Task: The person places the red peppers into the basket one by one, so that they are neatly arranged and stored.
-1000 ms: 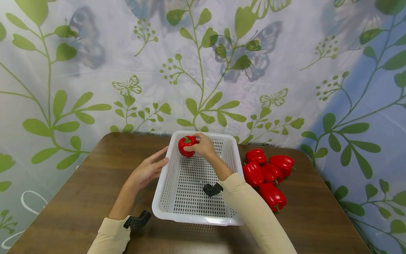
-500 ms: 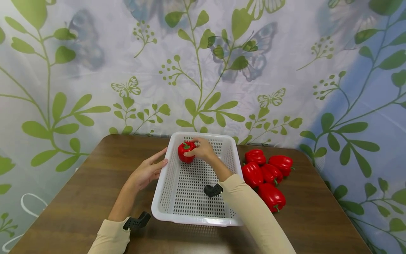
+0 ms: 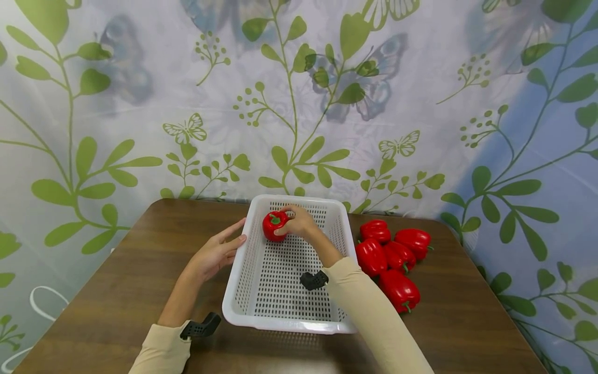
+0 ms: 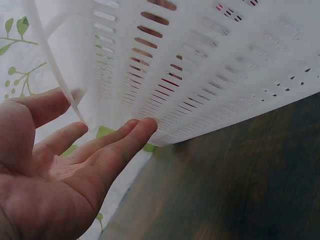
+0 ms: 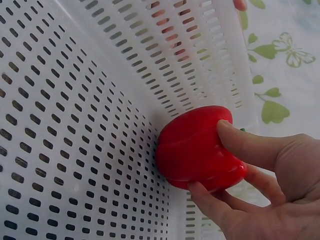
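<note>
A red bell pepper (image 3: 274, 226) with a green stem is at the far left inside the white perforated basket (image 3: 233, 304). My right hand (image 3: 300, 223) reaches in from the right and grips it between thumb and fingers. In the right wrist view the bell pepper (image 5: 195, 147) sits low by the basket's floor and side wall. My left hand (image 3: 215, 254) is at the basket's left rim, its fingers mostly straight and touching the outside. Seen from the left wrist, the left hand (image 4: 70, 170) has its fingertips against the slotted wall.
Several red bell peppers (image 3: 398, 288) lie in a group on the wooden table (image 3: 448, 311), right of the basket. A patterned cloth (image 3: 299, 104) hangs behind the table. Black wrist devices (image 3: 201, 327) are worn on both arms.
My right hand has lowered the bell pepper slightly toward the basket's floor and tipped its stem a little. The left hand keeps its place at the rim.
</note>
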### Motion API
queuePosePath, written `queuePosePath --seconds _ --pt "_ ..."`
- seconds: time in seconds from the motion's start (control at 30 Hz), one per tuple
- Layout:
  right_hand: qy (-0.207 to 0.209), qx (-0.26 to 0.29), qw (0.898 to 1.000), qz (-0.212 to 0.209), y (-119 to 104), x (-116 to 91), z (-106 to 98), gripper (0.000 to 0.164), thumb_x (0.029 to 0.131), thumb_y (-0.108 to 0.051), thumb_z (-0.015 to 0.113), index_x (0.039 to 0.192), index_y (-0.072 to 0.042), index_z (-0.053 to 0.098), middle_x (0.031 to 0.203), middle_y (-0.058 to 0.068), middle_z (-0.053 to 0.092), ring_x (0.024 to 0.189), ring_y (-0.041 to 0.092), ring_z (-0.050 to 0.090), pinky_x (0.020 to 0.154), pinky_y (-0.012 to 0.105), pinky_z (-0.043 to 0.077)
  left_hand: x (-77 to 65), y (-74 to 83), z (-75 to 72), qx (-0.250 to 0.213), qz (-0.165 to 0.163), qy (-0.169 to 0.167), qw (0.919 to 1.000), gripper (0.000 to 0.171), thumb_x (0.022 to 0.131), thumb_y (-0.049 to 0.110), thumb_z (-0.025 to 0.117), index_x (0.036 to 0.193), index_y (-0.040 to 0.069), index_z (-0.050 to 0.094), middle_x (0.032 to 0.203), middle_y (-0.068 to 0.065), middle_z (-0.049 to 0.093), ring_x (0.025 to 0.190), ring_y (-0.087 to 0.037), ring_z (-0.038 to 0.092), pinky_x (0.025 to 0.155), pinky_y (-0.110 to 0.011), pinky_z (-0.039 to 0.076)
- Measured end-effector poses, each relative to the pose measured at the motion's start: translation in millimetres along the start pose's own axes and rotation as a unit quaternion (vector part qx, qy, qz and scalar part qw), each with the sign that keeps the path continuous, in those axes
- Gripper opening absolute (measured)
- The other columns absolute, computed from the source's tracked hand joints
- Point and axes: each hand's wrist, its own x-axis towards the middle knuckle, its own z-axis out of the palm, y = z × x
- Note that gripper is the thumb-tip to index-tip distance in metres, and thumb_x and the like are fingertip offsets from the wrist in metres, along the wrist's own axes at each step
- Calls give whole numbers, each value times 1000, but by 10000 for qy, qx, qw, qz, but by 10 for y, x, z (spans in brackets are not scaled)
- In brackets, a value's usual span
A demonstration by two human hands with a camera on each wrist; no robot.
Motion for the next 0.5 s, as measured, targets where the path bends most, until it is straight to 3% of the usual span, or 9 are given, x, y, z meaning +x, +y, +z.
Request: queuePosePath --seconds 0.5 --pt "-349 360 9987 74 3 -12 -53 72 79 0 82 144 -15 56 141 18 58 127 31 58 101 42 55 3 15 2 -36 -10 -22 10000 67 104 26 59 162 27 26 152 -24 46 126 -35 63 96 -40 59"
